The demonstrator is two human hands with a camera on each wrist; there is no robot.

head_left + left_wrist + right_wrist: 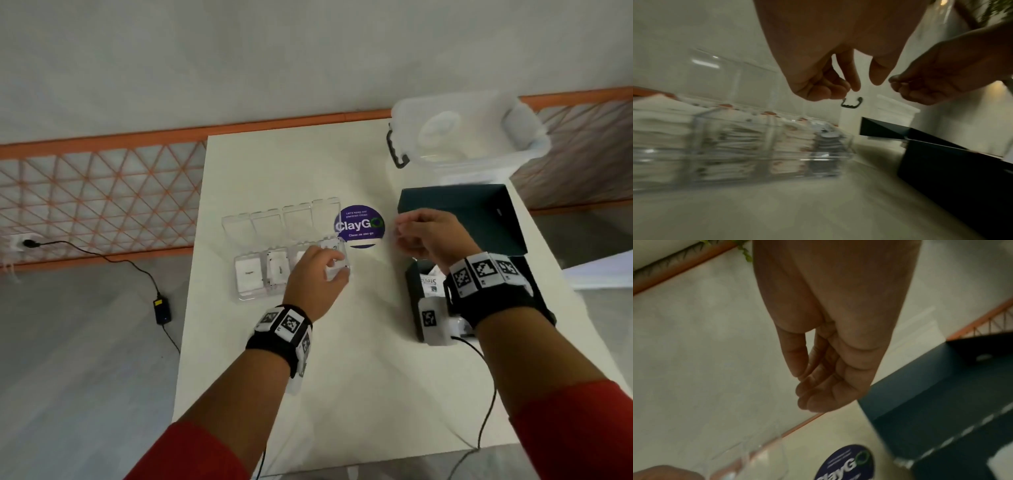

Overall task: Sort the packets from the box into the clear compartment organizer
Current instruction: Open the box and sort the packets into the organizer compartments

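The clear compartment organizer point(239, 295) lies left of centre on the white table, lids tipped back, with white packets point(249, 274) stacked in its compartments point(756, 146). My left hand point(330, 265) hovers over its rightmost compartment; thumb and index finger are apart, the other fingers loosely curled, nothing held point(865, 84). The dark box point(414, 284) stands at the right, lid point(479, 219) raised, with a Stevia packet point(430, 282) showing inside. Between the sticker and the box lid, my right hand point(402, 236) is in the air, fingers loosely curled point(807, 386), and no packet shows in it.
A purple ClayGo sticker point(359, 226) sits on the table just right of the organizer. A clear storage bin with a black handle point(469, 137) stands at the far right corner. A black cable point(479, 411) trails off the near edge. A power adapter point(162, 310) lies on the floor at left.
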